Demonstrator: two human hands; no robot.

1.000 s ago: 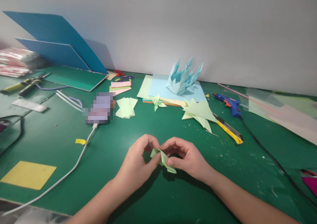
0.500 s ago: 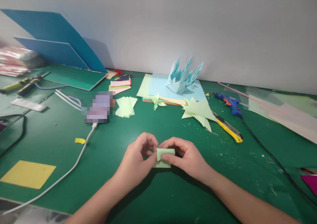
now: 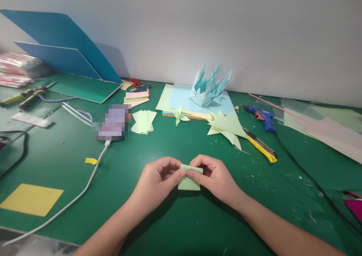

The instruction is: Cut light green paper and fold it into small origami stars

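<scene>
Between my two hands is a small pale green piece of paper with its top edge folded over. My left hand pinches it at the left, the thumb lying on the front. From the other side my right hand grips it, its thumb pressed just under the fold and almost touching the left thumb. Fingertips behind the paper are hidden. Farther off lie a stack of pale green paper pieces, a folded green paper flower and pointed green paper cut-outs.
A light blue origami piece stands on paper sheets at the back. To the right lie a yellow utility knife and a blue glue gun with a black cord. A white cable and yellow paper lie left on the green table.
The paper has turned more square to me and shifted slightly right. Both thumbs now press close together under its top fold, and the left fingers have come down nearer to it.
</scene>
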